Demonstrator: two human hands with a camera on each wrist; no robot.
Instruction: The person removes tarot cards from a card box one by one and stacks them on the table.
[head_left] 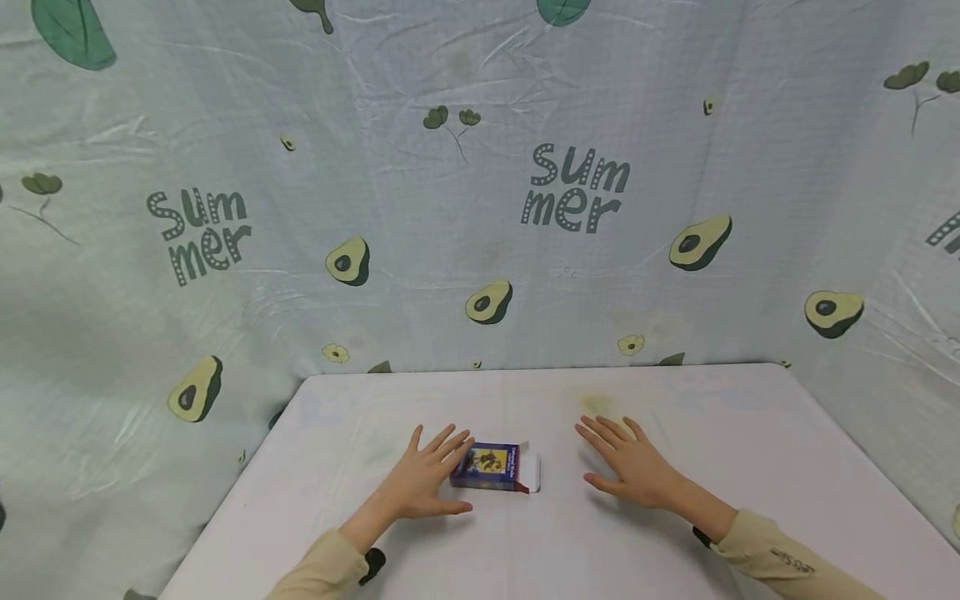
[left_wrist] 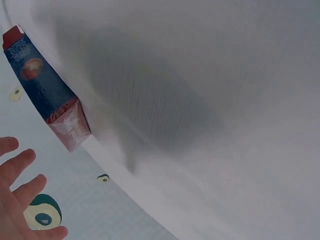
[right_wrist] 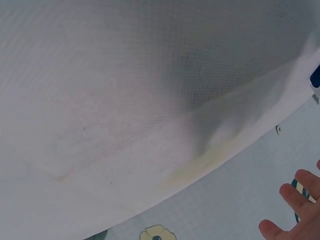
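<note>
A small blue card box (head_left: pixel 487 467) with a yellow picture lies on the white table, its right end showing a raised flap and something white. In the left wrist view the same box (left_wrist: pixel 42 80) shows a dark blue side and red ends, with clear wrapping at one end. My left hand (head_left: pixel 426 479) is spread just left of the box; its fingertips overlap the box's edge in the head view, and the left wrist view shows them apart from it. To the right of the box, my right hand (head_left: pixel 630 467) hovers over the table with fingers spread, holding nothing.
The white table (head_left: pixel 675 550) has a faint yellow stain near its far side. Behind it and at both sides hangs a pale curtain (head_left: pixel 420 183) printed with avocados, leaves and lettering. Dark straps sit at both wrists.
</note>
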